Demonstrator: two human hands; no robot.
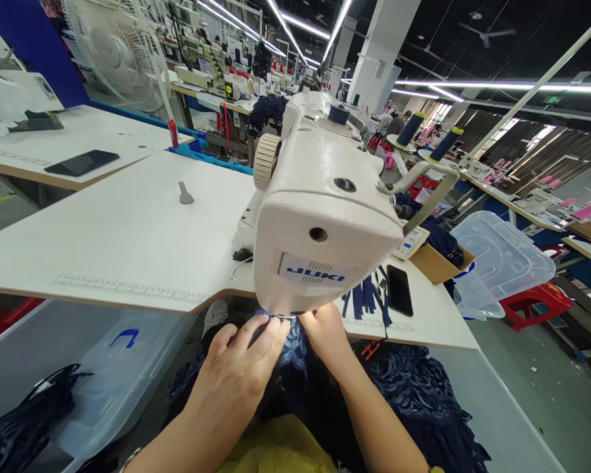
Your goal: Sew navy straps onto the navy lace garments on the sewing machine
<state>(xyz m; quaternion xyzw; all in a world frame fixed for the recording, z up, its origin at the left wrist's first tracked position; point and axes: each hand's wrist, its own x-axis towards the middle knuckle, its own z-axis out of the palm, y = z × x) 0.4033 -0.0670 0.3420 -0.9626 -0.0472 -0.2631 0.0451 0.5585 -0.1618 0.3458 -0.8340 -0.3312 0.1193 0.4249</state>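
A white sewing machine [325, 230] with a JUKI label stands right before me and covers the needle area. Blue lace fabric [294, 348] comes out from under its head and hangs toward my lap. My left hand [249, 361] lies on the left side of the lace, its fingers closed together and pressing the fabric at the machine's lower edge. On the other side, my right hand [326, 334] holds the lace edge with bent fingers; its fingertips are partly hidden behind the machine head.
Dark blue strips [365, 297] and a phone [399, 291] lie right of the machine. A small grey metal piece [185, 193] rests on the left tabletop [128, 230]. Dark lace pieces [418, 401] fill the lower right; a clear plastic bin [123, 374] stands lower left.
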